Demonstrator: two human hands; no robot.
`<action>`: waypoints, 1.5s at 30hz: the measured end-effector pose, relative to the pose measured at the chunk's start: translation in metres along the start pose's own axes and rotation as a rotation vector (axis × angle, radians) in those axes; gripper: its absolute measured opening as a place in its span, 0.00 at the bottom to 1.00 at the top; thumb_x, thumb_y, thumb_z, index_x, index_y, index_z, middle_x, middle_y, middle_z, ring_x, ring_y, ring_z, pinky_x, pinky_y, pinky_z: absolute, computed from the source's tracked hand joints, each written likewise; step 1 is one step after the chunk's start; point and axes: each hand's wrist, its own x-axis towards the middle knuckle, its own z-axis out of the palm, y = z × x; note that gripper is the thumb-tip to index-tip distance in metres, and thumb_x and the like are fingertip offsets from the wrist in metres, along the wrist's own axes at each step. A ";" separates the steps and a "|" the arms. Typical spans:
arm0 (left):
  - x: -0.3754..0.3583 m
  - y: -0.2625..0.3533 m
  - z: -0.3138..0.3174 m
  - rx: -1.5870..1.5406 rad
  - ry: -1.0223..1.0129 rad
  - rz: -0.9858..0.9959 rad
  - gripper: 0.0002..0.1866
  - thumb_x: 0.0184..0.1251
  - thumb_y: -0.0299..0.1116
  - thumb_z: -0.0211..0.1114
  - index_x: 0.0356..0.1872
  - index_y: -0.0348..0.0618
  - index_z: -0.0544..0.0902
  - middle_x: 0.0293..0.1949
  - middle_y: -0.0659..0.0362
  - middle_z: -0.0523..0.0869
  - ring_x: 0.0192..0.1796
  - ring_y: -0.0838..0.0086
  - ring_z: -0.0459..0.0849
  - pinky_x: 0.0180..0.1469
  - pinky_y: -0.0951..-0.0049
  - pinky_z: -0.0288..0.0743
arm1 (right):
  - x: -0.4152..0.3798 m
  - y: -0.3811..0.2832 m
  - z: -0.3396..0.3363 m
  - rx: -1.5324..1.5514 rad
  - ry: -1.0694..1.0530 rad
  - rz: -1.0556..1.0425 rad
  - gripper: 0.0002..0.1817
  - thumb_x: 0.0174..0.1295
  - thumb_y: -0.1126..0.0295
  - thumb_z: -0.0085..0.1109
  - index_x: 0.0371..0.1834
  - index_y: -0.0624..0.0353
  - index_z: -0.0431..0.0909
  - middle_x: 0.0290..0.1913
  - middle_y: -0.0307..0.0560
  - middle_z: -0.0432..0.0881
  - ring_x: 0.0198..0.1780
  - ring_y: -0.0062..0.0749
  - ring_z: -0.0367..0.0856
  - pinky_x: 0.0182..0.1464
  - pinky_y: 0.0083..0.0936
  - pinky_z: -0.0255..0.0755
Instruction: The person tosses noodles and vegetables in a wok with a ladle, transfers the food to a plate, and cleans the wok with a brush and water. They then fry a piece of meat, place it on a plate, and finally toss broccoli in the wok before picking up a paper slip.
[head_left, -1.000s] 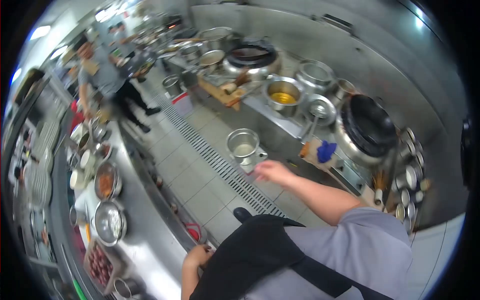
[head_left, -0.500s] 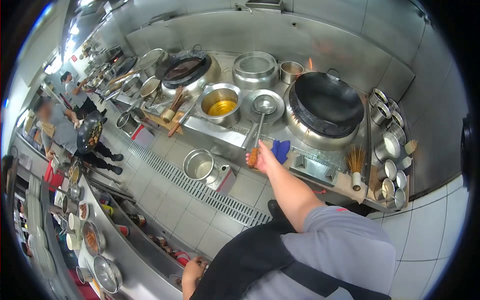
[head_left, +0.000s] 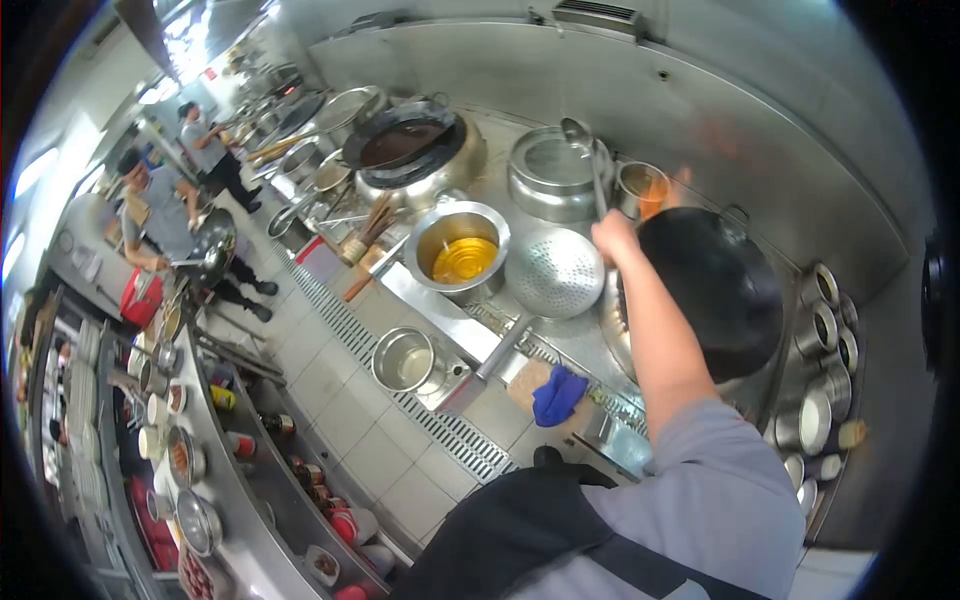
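Note:
My right hand [head_left: 615, 238] is closed round the handle of a metal ladle [head_left: 577, 131], whose bowl is raised over the lidded steel pot [head_left: 553, 185]. Below and left of that hand lies a perforated strainer [head_left: 555, 272], its handle sticking out toward the counter's front edge. A pot with yellow oil [head_left: 465, 258] stands left of the strainer. The black wok [head_left: 715, 290] sits right of my forearm, partly hidden by it. Orange flame [head_left: 652, 195] shows between the wok and a small steel pot. My left hand is out of the frame.
A blue cloth [head_left: 559, 394] lies at the counter's front edge. A steel pot [head_left: 403, 359] stands lower down, near the floor drain. Small containers [head_left: 815, 420] line the right side. Two people stand at the far left, the nearer one [head_left: 165, 215] with a wok.
My right hand has lifted the ladle off the strainer and moved up and right. My left hand has left the view. The flame looks larger, and the camera view has shifted.

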 end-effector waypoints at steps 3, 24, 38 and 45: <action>-0.016 0.010 -0.001 -0.088 0.036 -0.048 0.20 0.55 0.42 0.62 0.45 0.40 0.81 0.40 0.46 0.85 0.45 0.53 0.83 0.46 0.59 0.76 | 0.048 -0.024 0.015 -0.077 -0.039 -0.021 0.13 0.55 0.72 0.48 0.35 0.69 0.81 0.34 0.64 0.83 0.40 0.52 0.83 0.40 0.41 0.75; 0.134 -0.124 0.047 0.546 -0.130 0.429 0.19 0.54 0.43 0.62 0.43 0.42 0.82 0.39 0.46 0.85 0.44 0.54 0.84 0.44 0.58 0.76 | -0.027 0.000 -0.082 1.892 -0.541 0.209 0.12 0.51 0.75 0.52 0.35 0.74 0.66 0.19 0.39 0.71 0.18 0.22 0.71 0.19 0.19 0.62; 0.180 -0.026 -0.030 0.170 -0.194 0.568 0.20 0.54 0.38 0.62 0.42 0.31 0.81 0.35 0.48 0.86 0.34 0.67 0.87 0.39 0.71 0.79 | -0.213 0.112 -0.172 1.359 -0.225 0.502 0.11 0.56 0.69 0.49 0.38 0.65 0.71 0.20 0.37 0.71 0.15 0.20 0.65 0.15 0.19 0.58; 0.135 -0.031 -0.031 0.432 -0.151 0.606 0.17 0.54 0.41 0.62 0.35 0.35 0.84 0.35 0.47 0.86 0.38 0.65 0.86 0.39 0.68 0.78 | -0.207 0.122 -0.154 0.107 0.090 0.231 0.04 0.54 0.73 0.48 0.28 0.63 0.70 0.18 0.43 0.72 0.13 0.28 0.70 0.14 0.26 0.65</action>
